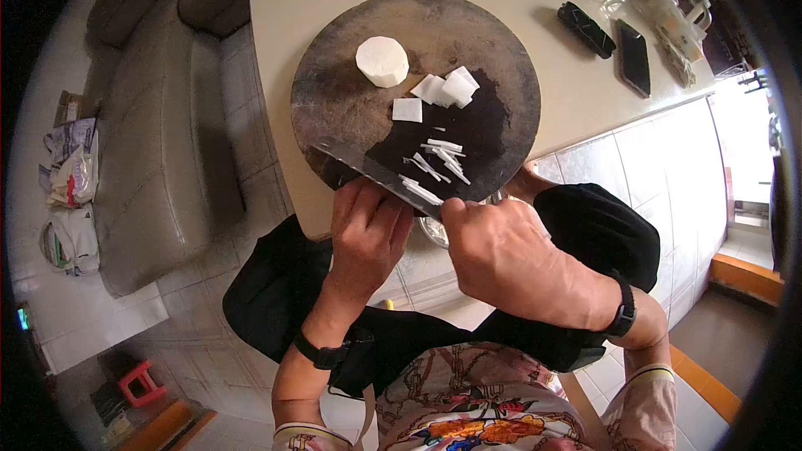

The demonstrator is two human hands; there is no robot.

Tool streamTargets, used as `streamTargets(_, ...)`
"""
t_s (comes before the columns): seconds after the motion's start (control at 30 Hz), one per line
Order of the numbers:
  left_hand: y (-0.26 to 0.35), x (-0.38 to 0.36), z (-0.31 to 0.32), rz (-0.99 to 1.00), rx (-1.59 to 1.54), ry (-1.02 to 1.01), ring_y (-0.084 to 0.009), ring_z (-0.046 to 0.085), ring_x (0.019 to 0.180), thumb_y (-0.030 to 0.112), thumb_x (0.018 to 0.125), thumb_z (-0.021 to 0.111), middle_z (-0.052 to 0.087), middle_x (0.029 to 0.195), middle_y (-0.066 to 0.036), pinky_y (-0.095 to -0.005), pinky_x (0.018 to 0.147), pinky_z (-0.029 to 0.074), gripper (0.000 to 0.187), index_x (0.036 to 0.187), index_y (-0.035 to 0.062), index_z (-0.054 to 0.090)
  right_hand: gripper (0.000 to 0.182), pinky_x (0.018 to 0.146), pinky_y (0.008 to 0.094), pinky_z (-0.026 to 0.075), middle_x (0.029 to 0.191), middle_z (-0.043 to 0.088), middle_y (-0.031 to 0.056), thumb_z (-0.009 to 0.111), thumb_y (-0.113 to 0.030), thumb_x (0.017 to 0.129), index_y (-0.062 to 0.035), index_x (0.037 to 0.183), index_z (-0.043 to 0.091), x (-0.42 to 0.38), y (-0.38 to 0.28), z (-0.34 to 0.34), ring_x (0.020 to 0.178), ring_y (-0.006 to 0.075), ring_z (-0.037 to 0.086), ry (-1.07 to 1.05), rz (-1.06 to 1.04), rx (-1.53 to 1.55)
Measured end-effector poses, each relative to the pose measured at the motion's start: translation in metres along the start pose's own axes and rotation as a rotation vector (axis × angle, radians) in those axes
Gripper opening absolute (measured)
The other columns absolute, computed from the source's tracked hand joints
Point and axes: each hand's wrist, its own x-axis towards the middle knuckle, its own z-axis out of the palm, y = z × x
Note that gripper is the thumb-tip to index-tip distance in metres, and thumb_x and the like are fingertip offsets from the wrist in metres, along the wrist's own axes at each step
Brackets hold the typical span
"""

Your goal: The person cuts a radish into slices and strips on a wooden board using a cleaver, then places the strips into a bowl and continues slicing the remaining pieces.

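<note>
My right hand [505, 246] is wrapped round the handle of a kitchen knife [368, 170]. Its blade slants up and left across the near edge of a round, dark chopping board [334, 92]. My left hand [368, 225] is closed with curled fingers right behind the blade; what they press on is hidden. Thin white strips [422, 191] lie along the blade, and more cut strips [447, 159] are scattered on the wet part of the board. Farther back are a square white slice [408, 109], several overlapping slices [451, 88] and a thick white chunk like peeled radish [383, 61].
The board rests on a cream table [568, 104]. A phone [633, 58], a dark case [585, 30] and a clear plastic jug [668, 12] are at the right. Partly hidden below the board is a bowl [433, 232]. A grey sofa [159, 142] stands left.
</note>
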Motion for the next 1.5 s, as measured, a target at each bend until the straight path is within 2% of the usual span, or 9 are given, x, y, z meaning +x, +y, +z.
streamTargets(0.23,-0.001,0.000,-0.002,0.009,0.007,-0.020,-0.0311,0.055,0.093,-0.001,0.070,0.070,0.059,0.096,-0.012,-0.0397,0.080,0.046,0.023,0.092,0.0003,0.065,0.011,0.048,0.0390,0.050,0.058,0.058,0.0203,0.057,0.000,0.067,0.0090,0.074,0.054,0.008,0.005,0.003,0.054,0.0343,0.063,0.086,0.001,-0.044)
streamTargets(0.4,-0.002,-0.002,0.003,0.008,-0.021,0.024,-0.0301,0.055,0.092,-0.003,0.070,0.070,0.060,0.096,-0.010,-0.0393,0.080,0.046,0.023,0.093,0.0013,0.065,0.015,0.048,0.0418,0.049,0.058,0.057,0.0224,0.057,0.001,0.067,0.0107,0.077,0.054,0.000,0.012,-0.002,0.056,0.0388,0.062,0.057,0.006,0.064)
streamTargets(0.73,-0.001,-0.003,0.001,-0.002,-0.028,0.019,-0.0295,0.055,0.093,-0.003,0.068,0.071,0.060,0.097,-0.010,-0.0394,0.081,0.046,0.024,0.091,0.0020,0.064,0.018,0.051,0.0426,0.050,0.060,0.059,0.0234,0.058,0.000,0.067,0.0124,0.079,0.055,0.003,0.006,-0.003,0.059,0.0389,0.062,0.000,0.014,0.140)
streamTargets(0.8,-0.001,-0.001,-0.001,0.005,0.002,0.001,-0.0297,0.056,0.092,-0.003,0.068,0.071,0.060,0.097,-0.010,-0.0397,0.080,0.047,0.024,0.090,0.0024,0.065,0.010,0.051,0.0454,0.047,0.055,0.054,0.0216,0.057,0.000,0.072,0.0056,0.077,0.050,0.009,0.005,0.006,0.055,0.0421,0.058,0.087,-0.016,0.139)
streamTargets(0.93,-0.001,0.002,-0.002,0.028,0.000,0.032,-0.0299,0.056,0.089,-0.001,0.068,0.073,0.060,0.094,-0.010,-0.0398,0.077,0.048,0.024,0.090,0.0028,0.065,0.007,0.050,0.0444,0.046,0.055,0.054,0.0218,0.056,0.001,0.073,0.0056,0.076,0.051,0.012,0.013,0.003,0.055,0.0400,0.059,0.108,0.012,0.107)
streamTargets(0.97,0.002,0.005,-0.003,-0.020,0.008,0.037,-0.0296,0.057,0.087,-0.001,0.067,0.074,0.060,0.092,-0.010,-0.0396,0.076,0.048,0.024,0.089,0.0028,0.064,0.007,0.050,0.0444,0.046,0.055,0.054,0.0218,0.056,0.001,0.073,0.0056,0.076,0.051,0.011,0.017,0.001,0.055,0.0400,0.059,0.109,0.007,0.106)
streamTargets(1.03,0.004,0.006,-0.006,-0.067,0.015,0.044,-0.0293,0.057,0.085,0.000,0.067,0.075,0.060,0.091,-0.010,-0.0394,0.074,0.048,0.024,0.088,0.0027,0.064,0.011,0.057,0.0459,0.050,0.064,0.058,0.0266,0.059,-0.005,0.068,0.0053,0.067,0.056,0.007,0.023,-0.003,0.063,0.0423,0.061,0.110,0.106,0.148)
streamTargets(1.3,0.008,0.011,0.002,-0.063,-0.030,0.063,-0.0258,0.060,0.080,0.000,0.068,0.076,0.062,0.089,-0.011,-0.0347,0.065,0.050,0.021,0.086,0.0009,0.064,0.012,0.058,0.0476,0.049,0.061,0.056,0.0264,0.057,-0.004,0.072,0.0066,0.072,0.053,0.002,0.023,-0.003,0.062,0.0440,0.059,0.076,0.127,0.189)
streamTargets(1.5,0.008,0.011,0.004,-0.067,-0.056,0.059,-0.0252,0.060,0.085,0.000,0.072,0.074,0.062,0.091,-0.010,-0.0349,0.068,0.051,0.021,0.090,0.0007,0.064,0.013,0.054,0.0479,0.048,0.059,0.055,0.0261,0.057,-0.003,0.071,0.0067,0.078,0.053,0.000,0.022,-0.009,0.060,0.0443,0.059,0.063,0.114,0.132)
